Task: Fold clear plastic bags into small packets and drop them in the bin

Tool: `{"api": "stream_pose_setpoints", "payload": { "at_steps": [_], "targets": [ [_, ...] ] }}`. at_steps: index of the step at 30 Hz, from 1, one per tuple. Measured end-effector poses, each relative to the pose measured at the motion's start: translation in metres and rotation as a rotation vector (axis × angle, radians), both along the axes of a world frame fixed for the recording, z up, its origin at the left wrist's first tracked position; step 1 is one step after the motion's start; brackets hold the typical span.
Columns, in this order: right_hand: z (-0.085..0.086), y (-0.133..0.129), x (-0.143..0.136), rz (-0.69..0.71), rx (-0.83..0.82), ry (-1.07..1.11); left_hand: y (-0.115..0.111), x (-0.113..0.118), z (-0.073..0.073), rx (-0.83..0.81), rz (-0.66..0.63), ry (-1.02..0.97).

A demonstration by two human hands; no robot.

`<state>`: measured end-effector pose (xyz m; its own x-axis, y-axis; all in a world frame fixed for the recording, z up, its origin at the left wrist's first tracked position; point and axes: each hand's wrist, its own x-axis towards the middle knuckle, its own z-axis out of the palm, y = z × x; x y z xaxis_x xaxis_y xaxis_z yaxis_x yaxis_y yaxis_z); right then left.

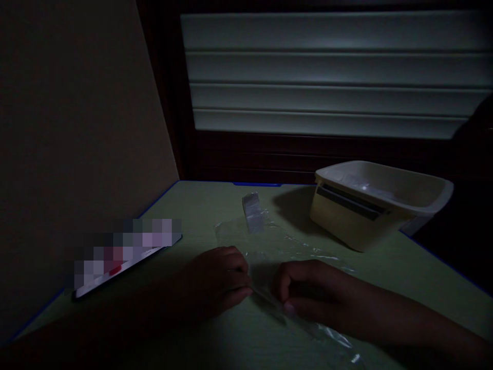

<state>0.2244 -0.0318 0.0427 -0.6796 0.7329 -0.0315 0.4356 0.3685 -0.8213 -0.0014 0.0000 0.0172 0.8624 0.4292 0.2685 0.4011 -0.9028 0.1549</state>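
A clear, thin plastic bag lies spread across the table, its creases shining. My left hand has its fingers curled together at the bag's edge. Opposite it, my right hand pinches the same plastic between thumb and fingers, a short way to the right. Beyond both hands, a small folded whitish piece rests on or under the far part of the plastic; its kind is unclear in the dim light.
A cream plastic bin with a dark strip stands at the right, with clear plastic inside. To the left, a device with a lit screen, partly blurred out, leans near the wall. The pale table has blue edges; a slatted panel rises behind.
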Motion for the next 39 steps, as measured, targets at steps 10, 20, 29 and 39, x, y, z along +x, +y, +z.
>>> {"api": "stream_pose_setpoints", "payload": {
  "at_steps": [10, 20, 29, 39],
  "targets": [
    [0.004, 0.003, 0.004, 0.015, -0.099, 0.072, -0.002, 0.002, 0.003, -0.038, 0.036, -0.028],
    [0.003, -0.004, 0.0, -0.048, 0.067, -0.01, 0.0, 0.001, -0.001, -0.03, 0.076, -0.068],
    [0.004, -0.001, -0.002, -0.104, 0.034, 0.084, 0.001, 0.001, -0.002, -0.027, 0.138, -0.099],
    [-0.014, 0.011, -0.003, -0.261, 0.19, -0.058, 0.003, 0.001, -0.001, 0.081, 0.208, 0.006]
  ]
}}
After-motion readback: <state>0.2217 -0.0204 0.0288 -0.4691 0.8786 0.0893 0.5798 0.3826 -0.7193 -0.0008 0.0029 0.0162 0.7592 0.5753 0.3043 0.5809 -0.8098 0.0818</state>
